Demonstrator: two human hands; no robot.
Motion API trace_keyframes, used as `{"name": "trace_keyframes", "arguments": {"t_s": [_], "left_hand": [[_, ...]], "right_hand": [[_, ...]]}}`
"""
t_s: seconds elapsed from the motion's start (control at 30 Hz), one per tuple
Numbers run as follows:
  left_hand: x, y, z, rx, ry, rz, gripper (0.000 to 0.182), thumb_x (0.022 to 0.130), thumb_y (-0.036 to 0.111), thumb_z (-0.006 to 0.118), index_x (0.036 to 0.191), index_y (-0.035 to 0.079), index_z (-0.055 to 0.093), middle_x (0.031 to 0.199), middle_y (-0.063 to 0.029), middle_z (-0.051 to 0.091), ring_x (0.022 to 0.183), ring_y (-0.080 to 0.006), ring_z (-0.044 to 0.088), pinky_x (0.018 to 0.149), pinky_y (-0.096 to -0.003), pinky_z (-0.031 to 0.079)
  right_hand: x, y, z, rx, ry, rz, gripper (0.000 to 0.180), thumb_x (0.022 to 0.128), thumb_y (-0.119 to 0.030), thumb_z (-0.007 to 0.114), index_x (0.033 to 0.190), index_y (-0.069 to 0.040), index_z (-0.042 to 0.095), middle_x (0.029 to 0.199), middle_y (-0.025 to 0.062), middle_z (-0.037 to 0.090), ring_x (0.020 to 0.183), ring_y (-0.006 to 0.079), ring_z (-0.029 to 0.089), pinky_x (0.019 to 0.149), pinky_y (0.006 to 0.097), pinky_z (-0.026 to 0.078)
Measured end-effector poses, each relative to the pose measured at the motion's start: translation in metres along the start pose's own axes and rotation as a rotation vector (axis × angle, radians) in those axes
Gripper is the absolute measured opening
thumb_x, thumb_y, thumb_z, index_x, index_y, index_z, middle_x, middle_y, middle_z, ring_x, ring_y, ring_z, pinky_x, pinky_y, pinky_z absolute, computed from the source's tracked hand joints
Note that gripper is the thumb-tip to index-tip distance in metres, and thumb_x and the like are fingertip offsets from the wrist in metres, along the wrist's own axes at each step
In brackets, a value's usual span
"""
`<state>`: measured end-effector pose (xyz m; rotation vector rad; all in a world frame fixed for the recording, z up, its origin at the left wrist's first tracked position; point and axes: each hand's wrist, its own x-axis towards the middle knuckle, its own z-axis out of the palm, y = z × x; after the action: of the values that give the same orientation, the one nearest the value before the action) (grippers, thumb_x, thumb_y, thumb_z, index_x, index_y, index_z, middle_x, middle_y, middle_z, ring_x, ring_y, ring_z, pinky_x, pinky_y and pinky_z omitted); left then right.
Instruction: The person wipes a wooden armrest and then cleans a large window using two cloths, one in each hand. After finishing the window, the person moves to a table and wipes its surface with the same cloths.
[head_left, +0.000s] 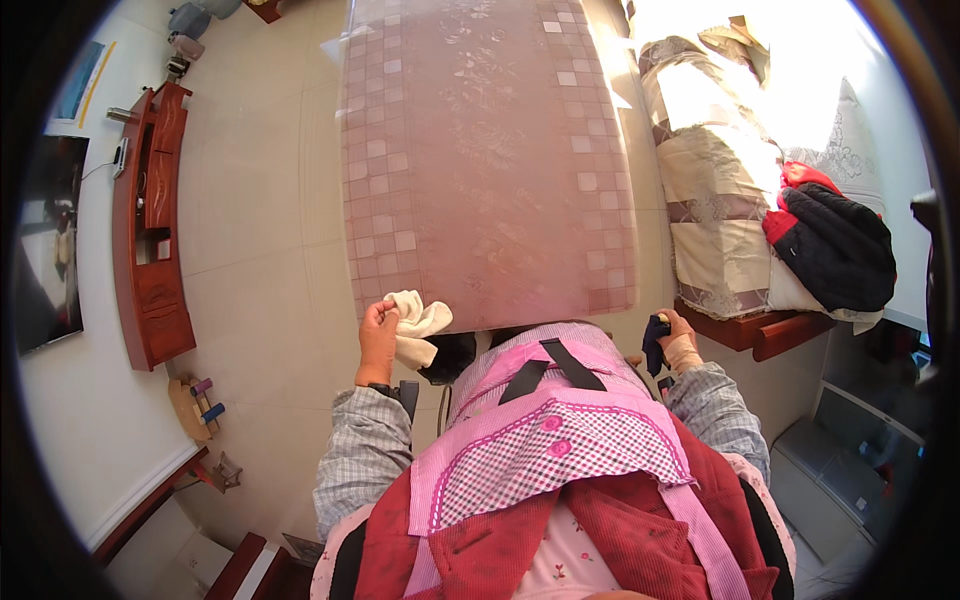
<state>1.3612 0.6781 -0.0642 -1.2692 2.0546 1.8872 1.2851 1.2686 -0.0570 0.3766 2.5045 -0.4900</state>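
Pinched between the thumb and fingers of my left hand (378, 337) is a cream-coloured cloth (417, 321), crumpled and hanging in folds beside the near left corner of the table. My right hand (678, 339) grips a small dark navy cloth item (655, 343) off the near right corner; its exact kind is unclear. Between the hands lies the near edge of a long table with a pinkish patterned tablecloth (510, 187). Both hands are apart from the tablecloth. Below it, a pink checked apron (555, 450) covers my front.
A sofa with beige covers (720, 180) stands to the right, with a black and red jacket (832, 247) on it. A reddish wooden cabinet (157, 225) lines the left wall beneath a television (54, 240). A small wooden rack (193, 409) stands on the tiled floor (255, 217).
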Motion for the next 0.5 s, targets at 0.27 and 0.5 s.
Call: {"name": "trace_keyframes", "arguments": {"t_s": [0.27,0.5], "left_hand": [[0.025,-0.022,0.045,-0.1,-0.053,-0.093,0.026,0.097,0.014,0.065,0.118,0.0,0.066,0.109,-0.0068,0.07,0.097,-0.0145,0.066,0.088,-0.0297,0.053],[0.022,0.019,0.115,0.373,0.118,0.541,0.024,0.091,0.013,0.068,0.115,0.009,0.067,0.108,-0.0125,0.07,0.098,-0.0351,0.067,0.087,-0.0432,0.055]], "right_hand": [[0.003,0.028,0.001,0.038,0.05,-0.018,0.05,0.077,-0.007,0.081,0.122,-0.022,0.067,0.11,0.0137,0.071,0.106,0.034,0.069,0.091,0.042,0.056],[0.072,-0.085,-0.045,-0.045,0.146,-0.405,0.056,0.079,0.003,0.074,0.127,-0.025,0.065,0.115,0.0136,0.065,0.107,0.0367,0.066,0.091,0.0409,0.055]]}}
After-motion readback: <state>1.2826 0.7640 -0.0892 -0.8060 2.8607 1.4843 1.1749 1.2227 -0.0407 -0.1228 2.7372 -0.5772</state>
